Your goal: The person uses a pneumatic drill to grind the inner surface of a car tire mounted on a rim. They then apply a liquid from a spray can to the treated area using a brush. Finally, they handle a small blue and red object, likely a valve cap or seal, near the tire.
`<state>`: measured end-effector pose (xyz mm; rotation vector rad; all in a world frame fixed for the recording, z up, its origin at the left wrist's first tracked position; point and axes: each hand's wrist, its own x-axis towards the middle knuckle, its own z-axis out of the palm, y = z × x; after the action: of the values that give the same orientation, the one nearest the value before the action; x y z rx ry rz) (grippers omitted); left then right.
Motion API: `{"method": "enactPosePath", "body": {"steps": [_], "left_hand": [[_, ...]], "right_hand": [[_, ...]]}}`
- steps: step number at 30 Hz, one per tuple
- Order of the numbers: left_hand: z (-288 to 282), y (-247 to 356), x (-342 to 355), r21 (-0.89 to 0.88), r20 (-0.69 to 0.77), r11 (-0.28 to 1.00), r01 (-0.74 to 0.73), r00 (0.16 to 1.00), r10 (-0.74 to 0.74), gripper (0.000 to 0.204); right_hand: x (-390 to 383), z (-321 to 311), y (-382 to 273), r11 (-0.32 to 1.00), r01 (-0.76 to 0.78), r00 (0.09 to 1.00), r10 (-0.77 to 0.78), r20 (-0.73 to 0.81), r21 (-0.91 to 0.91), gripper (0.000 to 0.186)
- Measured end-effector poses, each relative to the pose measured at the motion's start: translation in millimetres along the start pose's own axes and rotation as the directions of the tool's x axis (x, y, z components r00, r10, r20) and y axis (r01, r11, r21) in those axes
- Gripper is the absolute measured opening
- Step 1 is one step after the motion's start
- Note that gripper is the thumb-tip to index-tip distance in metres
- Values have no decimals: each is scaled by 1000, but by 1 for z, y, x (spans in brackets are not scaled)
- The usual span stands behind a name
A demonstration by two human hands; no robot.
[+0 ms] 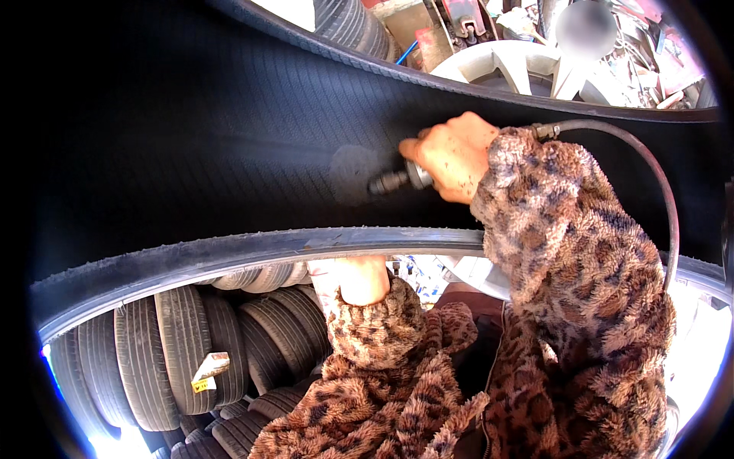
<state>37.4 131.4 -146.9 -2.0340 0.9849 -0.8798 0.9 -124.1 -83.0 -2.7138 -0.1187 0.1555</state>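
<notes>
A black tyre (191,153) spans the view, its inner surface facing me and a pale scuffed patch showing on it. My right hand (447,157) is closed round a metal air tool (417,174), whose tip (382,183) is at that patch, slightly blurred. A hose (642,153) curves from a fitting beside my right hand down along the sleeve. My left hand (363,279) is below the tyre's lower bead (306,245), mostly behind it, with fingers hidden. Both arms wear fuzzy leopard-print sleeves.
Stacked tyres (176,356) fill the lower left, with a label on one. Beyond the tyre at the top are more tyres (352,27), a silver alloy wheel (512,61), red metal equipment (466,15) and assorted clutter.
</notes>
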Motion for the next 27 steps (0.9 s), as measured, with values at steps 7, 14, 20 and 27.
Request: {"method": "enactPosePath", "body": {"steps": [7, 14, 20, 27], "left_hand": [[-2, 3, 4, -218, 102, 967, 131, 989, -111, 45], [-2, 2, 3, -324, 48, 933, 159, 987, -152, 45], [-18, -5, 8, -310, 292, 939, 146, 955, -52, 45], [0, 3, 3, -528, 2, 816, 237, 961, -277, 45]], "right_hand": [[7, 1, 3, 1000, -16, 996, 16, -87, -4, 36], [8, 2, 6, 999, -32, 988, 35, -148, 20, 37], [0, -3, 3, 999, -16, 999, 15, 33, 33, 34], [7, 1, 12, 996, -85, 985, 88, -149, 28, 35]]}}
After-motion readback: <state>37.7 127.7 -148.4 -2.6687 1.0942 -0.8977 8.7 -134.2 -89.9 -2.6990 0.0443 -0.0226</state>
